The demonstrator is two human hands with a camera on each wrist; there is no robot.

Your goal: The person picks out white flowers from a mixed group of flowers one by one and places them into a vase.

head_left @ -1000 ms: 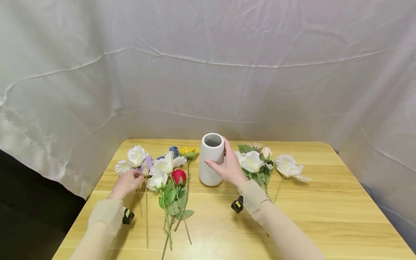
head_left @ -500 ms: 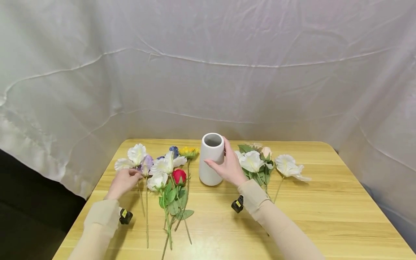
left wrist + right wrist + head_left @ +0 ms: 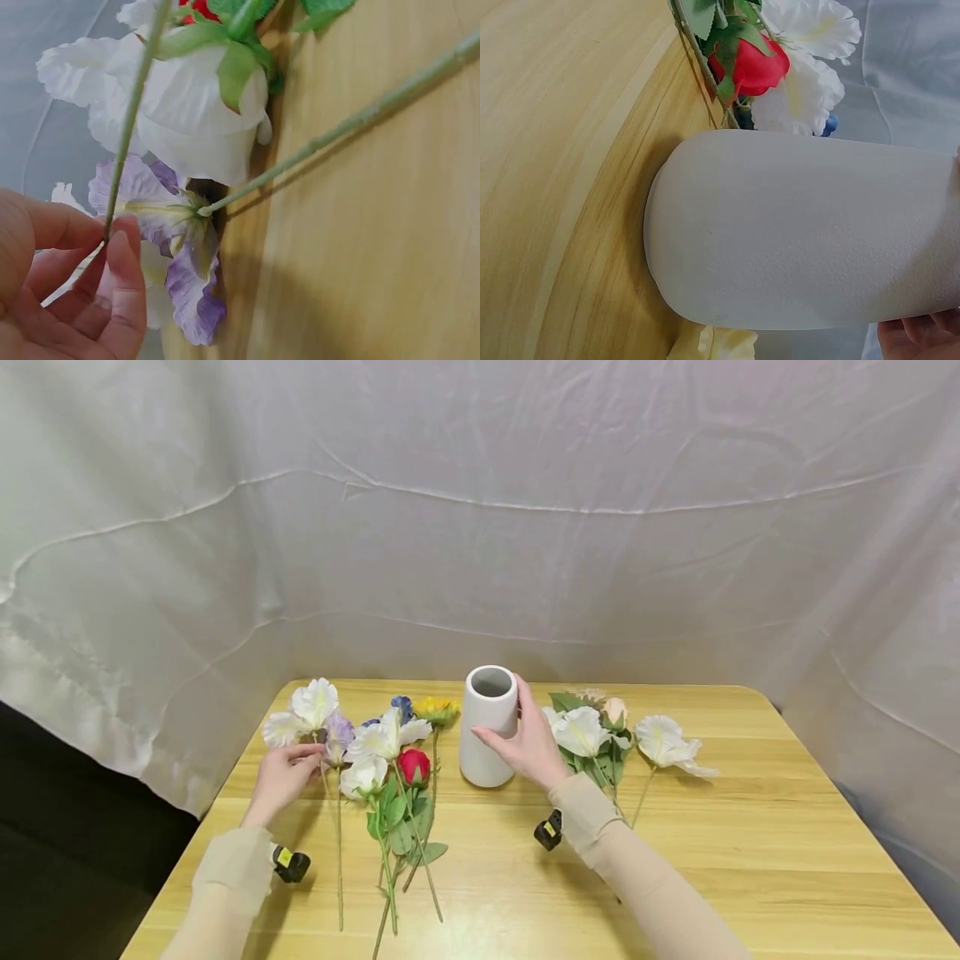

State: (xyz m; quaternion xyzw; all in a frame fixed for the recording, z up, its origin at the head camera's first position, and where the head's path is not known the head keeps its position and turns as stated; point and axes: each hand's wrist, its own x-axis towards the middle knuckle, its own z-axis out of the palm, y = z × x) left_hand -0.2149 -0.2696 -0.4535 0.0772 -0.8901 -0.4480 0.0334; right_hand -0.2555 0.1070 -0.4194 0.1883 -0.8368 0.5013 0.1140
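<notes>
Raised slightly since earlier: white flower [image 3: 313, 702] in left grip [image 3: 279, 783]

Upright on the desk [image 3: 750, 860] stands a white vase [image 3: 480, 756], the right grip [image 3: 531, 750] curled round it. Beside a purple flower [image 3: 340, 733], the left grip pinches the white flower's thin stem [image 3: 131, 120].

A white flower [image 3: 315, 700] with broad, ruffled petals is pinched by its thin green stem between the left hand's [image 3: 281, 781] thumb and fingertips, its bloom toward the table's [image 3: 720, 868] far edge; whether the stem's lower end touches the wood is hard to tell. The smooth white vase [image 3: 480, 767] stands upright, narrowing to a round open mouth, its side gripped by the right hand [image 3: 534, 747]
</notes>
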